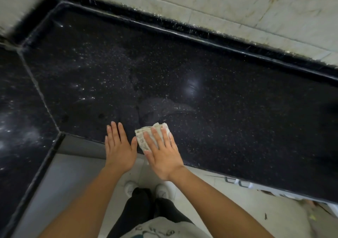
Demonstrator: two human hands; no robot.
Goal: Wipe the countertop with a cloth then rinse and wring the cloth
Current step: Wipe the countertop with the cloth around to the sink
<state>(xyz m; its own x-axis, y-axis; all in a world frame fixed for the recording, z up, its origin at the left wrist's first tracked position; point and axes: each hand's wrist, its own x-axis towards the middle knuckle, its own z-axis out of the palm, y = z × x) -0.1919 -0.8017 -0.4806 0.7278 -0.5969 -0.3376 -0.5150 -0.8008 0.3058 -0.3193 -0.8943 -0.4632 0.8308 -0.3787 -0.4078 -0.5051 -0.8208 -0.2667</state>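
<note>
Right hand [161, 154]: flat — presses folded cloth [141, 139] onto worktop [228, 113] to wipe
Left hand [119, 147]: flat, empty — seemingly bracing

On my feed both forearms [87, 201] run bare from the lower edge of the view up to the left hand [119, 151] and the right hand [162, 157]. Between them I see black trousers [139, 206] falling over a pair of white shoes [130, 187] with rounded toes. Nearest the camera sits a pale off-white shirt [161, 228], printed with dark lettering I cannot read and a teal patch.
</note>
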